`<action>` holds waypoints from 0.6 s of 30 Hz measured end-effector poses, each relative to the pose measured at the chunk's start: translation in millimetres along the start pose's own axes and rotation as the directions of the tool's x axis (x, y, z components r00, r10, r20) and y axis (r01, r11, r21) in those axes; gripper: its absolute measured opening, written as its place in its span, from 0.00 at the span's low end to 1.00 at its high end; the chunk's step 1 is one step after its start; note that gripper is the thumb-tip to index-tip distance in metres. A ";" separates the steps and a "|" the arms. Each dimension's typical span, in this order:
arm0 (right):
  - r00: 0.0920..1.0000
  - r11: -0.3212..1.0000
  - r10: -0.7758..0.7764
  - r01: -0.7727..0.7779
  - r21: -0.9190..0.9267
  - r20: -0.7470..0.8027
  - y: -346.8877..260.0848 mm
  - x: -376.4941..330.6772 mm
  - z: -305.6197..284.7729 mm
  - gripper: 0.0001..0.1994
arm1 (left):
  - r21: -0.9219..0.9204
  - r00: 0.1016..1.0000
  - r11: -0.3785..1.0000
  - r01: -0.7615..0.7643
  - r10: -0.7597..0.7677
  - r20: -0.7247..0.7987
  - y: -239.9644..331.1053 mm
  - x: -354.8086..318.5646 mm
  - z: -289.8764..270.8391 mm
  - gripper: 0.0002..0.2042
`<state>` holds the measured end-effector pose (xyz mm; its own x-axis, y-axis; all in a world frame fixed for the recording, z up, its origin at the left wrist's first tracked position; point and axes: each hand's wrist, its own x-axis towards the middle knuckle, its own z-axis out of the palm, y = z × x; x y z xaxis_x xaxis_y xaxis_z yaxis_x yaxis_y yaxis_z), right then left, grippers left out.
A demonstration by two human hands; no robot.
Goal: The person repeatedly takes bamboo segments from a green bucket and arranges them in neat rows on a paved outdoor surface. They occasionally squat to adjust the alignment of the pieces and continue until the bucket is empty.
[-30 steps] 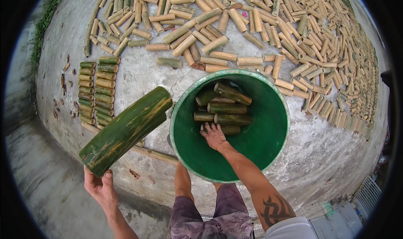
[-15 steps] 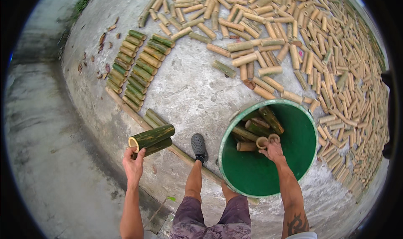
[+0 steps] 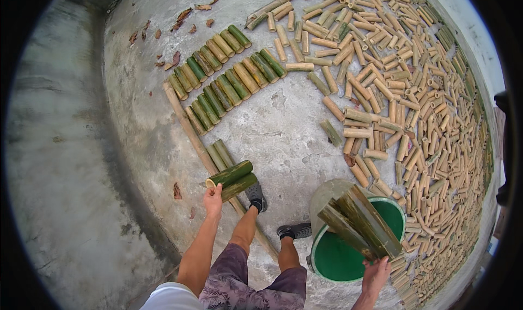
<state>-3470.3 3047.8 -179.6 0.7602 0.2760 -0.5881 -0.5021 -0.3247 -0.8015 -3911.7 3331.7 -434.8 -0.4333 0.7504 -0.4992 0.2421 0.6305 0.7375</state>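
My left hand (image 3: 213, 201) is closed on the near ends of two green bamboo tubes (image 3: 233, 175), held side by side above the ground. Lifted over the green bucket (image 3: 338, 262) at the right, a bundle of dark green bamboo tubes (image 3: 362, 223) leans up and to the left. My right hand (image 3: 376, 273) grips its lower end; the exact grip is partly hidden. Just beyond the left hand's tubes, a pair of bamboo tubes (image 3: 220, 154) lies on the concrete beside a long bamboo pole (image 3: 192, 130).
Two neat rows of green bamboo tubes (image 3: 237, 88) lie ahead on the concrete. Many paler tubes (image 3: 376, 76) are scattered across the right side. A grey wall (image 3: 60, 146) runs along the left. Dry leaves (image 3: 182, 17) lie near the rows. My feet stand between the pole and the bucket.
My right hand has come up out of the bucket with bamboo tubes that were inside it. The left hand still holds its two tubes. The view has turned, shifting the rows rightward.
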 end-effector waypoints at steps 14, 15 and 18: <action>0.827 0.807 0.507 -0.554 0.203 0.243 366.8 196.6 535.1 0.42 | -0.925 0.744 0.109 0.365 -0.630 0.220 -112.8 228.6 150.8 0.29; 0.830 0.812 0.505 -0.550 0.198 0.236 384.7 203.5 548.8 0.42 | -0.934 0.752 0.075 0.350 -0.617 0.232 -119.1 239.2 158.9 0.31; 0.820 0.809 0.493 -0.555 0.194 0.290 425.8 221.1 571.5 0.44 | -0.948 0.729 -0.041 0.316 -0.628 0.271 -140.3 252.3 176.4 0.34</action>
<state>-3751.6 3487.6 -712.8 0.2563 0.3282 -0.9092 -0.9080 -0.2407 -0.3428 -3901.8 3467.7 -744.5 -0.2332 0.2050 -0.9506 -0.9698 0.0229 0.2429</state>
